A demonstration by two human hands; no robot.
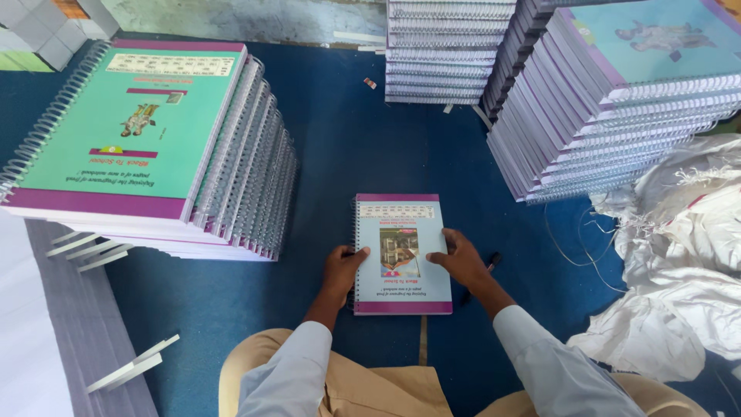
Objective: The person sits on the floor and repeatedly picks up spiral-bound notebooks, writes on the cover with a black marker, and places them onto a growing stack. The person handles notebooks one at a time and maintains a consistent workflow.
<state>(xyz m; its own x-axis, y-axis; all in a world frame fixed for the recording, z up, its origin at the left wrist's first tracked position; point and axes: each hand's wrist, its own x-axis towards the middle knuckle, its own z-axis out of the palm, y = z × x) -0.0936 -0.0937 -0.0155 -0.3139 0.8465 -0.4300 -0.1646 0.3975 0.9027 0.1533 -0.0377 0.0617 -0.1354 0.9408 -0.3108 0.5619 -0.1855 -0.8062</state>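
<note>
Hands, left hand (342, 266) and right hand (461, 259), flat on spiral notebook (401, 232) edges.

I see a spiral-bound notebook with a pale blue cover (403, 253) flat on the blue floor mat (347, 147), left hand (343, 266) and right hand (463, 259) on its sides. Leaning stack of green-covered notebooks (147, 139) far left; tall notebook stacks (610, 100) behind right; white woven sacks (679, 255) right.

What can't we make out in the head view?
- Underside of the notebook on the blue mat: hidden, it lies flat.
- Palms of the left hand and right hand: face down on the cover.
- Dark object beside the right hand: partly covered, too small to identify.
- Right stack: cut off by the top edge.
- White sacking: cut off by the right edge.
</note>
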